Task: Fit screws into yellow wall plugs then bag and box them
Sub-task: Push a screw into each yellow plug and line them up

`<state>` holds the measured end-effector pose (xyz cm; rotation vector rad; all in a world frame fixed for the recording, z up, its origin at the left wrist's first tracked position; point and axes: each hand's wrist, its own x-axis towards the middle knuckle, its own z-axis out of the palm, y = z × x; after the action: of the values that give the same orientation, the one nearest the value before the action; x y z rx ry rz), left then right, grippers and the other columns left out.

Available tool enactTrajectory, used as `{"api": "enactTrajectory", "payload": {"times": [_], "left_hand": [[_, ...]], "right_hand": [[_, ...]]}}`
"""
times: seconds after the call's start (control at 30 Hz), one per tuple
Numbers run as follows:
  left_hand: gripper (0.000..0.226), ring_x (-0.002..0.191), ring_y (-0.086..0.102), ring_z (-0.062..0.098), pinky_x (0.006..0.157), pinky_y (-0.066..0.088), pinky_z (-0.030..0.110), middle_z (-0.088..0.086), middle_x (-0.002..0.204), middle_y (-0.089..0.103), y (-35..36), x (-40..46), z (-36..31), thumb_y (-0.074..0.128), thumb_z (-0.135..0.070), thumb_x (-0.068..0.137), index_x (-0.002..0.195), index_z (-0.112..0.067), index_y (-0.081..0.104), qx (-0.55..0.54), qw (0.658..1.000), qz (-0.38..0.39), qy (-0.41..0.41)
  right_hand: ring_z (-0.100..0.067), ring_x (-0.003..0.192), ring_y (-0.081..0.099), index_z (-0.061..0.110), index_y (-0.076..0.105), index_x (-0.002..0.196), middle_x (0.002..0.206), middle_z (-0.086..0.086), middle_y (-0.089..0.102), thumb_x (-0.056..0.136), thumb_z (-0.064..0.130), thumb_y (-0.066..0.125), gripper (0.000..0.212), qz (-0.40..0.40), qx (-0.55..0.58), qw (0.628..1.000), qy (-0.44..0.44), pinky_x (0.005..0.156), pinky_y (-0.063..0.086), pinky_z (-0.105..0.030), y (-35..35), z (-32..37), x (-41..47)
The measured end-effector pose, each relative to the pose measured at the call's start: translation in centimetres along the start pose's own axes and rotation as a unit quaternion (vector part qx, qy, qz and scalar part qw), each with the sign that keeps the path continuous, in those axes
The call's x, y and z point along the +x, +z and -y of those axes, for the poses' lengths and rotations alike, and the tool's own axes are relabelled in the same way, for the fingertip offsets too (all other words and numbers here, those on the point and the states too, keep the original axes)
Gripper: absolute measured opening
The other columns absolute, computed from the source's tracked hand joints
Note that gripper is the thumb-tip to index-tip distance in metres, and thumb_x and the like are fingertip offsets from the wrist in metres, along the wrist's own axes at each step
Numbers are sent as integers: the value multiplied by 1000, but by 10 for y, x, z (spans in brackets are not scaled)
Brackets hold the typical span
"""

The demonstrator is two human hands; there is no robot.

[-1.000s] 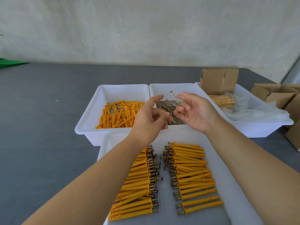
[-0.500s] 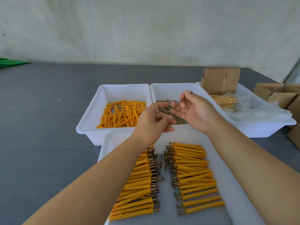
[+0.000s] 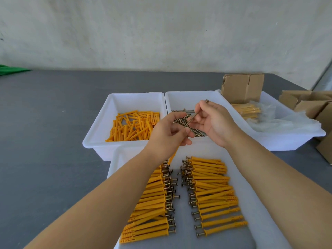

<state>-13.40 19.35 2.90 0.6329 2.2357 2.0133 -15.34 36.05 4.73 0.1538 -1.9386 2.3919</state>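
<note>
My right hand (image 3: 213,121) pinches a long brown screw (image 3: 191,119) above the middle white bin (image 3: 190,93), which holds a pile of loose screws (image 3: 197,132). The screw slants down-left, its tip at the fingers of my left hand (image 3: 167,132). That hand's fingers curl round a yellow wall plug (image 3: 174,154), of which only a short piece shows below the palm. The left bin (image 3: 125,95) holds loose yellow plugs (image 3: 133,128). In the near white tray (image 3: 181,223) lie two rows of plugs with screws fitted: a left row (image 3: 152,203) and a right row (image 3: 213,193).
A third white bin (image 3: 291,139) at the right holds an open cardboard box (image 3: 242,87), bagged plugs (image 3: 246,110) and clear plastic bags (image 3: 280,123). More cardboard boxes (image 3: 314,105) stand at the far right on the grey table (image 3: 45,123). A wall runs behind.
My right hand has tipped the screw from pointing up to slanting down-left and brought its tip to my left hand. Both hands have stayed over the screw bin.
</note>
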Motion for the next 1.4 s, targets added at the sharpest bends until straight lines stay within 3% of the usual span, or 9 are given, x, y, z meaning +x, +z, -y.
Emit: {"api": "enactTrajectory", "payload": {"times": [0.23,0.4,0.6,0.73,0.83,0.97,1.1,1.3,1.4], "left_hand": [[36,73,72,19,81,60,42,11,87,75,-2,0,0,58,-5,97,131,-14,52,3,1000,0,5],[41,81,71,19,80,60,39,9,89,76,-2,-2,-1,61,-8,96,135,-12,50,7,1000,8,20],[64,99,70,12,100,47,30,8,91,76,-1,-1,-1,66,-6,92,148,-14,37,12,998,14,53],[38,88,70,29,73,56,30,12,87,76,-4,-4,-7,64,-2,93,129,-11,59,-38,997,45,56],[15,82,72,27,74,60,31,20,87,73,-1,-10,-8,66,7,88,103,6,64,-68,990,121,26],[13,76,74,23,75,61,36,15,88,72,13,-16,-6,79,0,79,85,0,67,81,979,187,18],[12,68,57,1,66,50,15,-2,88,64,28,-18,0,78,-9,78,83,-16,69,312,921,222,70],[3,93,52,19,72,49,33,-1,94,62,45,-23,3,65,-22,87,90,-20,66,525,792,262,168],[7,94,50,19,71,47,31,-3,92,63,44,-22,1,67,-28,87,91,-21,68,516,800,247,182]], "right_hand": [[-23,64,58,5,63,80,64,-6,52,105,24,45,36,61,-134,989,-12,65,53,-31,3,-1,-6],[-19,65,61,1,72,76,75,-11,67,105,51,20,78,91,-145,984,44,68,52,-30,3,7,-6],[-14,66,61,14,70,99,86,-9,67,94,20,66,9,74,-210,973,-52,57,50,-25,3,-2,-7],[-15,74,62,22,69,96,86,2,66,83,47,60,30,-56,-131,990,-18,68,52,-32,-2,-1,-1],[-13,66,59,19,68,97,83,0,67,93,41,56,26,-155,-110,982,-4,64,50,-29,-16,-3,5],[-9,58,57,19,68,96,77,2,67,98,35,54,21,-189,-82,979,5,56,50,-23,-24,-8,9],[-10,62,57,18,70,96,79,3,68,95,29,57,17,-162,-138,977,-3,63,51,-27,-25,-13,11],[-10,74,63,21,71,95,83,6,69,93,25,60,13,-152,-295,941,-64,72,53,-29,-25,-19,11],[-18,86,65,23,71,94,88,2,68,94,25,60,11,-147,-357,918,-92,78,52,-32,-24,-20,10]]}}
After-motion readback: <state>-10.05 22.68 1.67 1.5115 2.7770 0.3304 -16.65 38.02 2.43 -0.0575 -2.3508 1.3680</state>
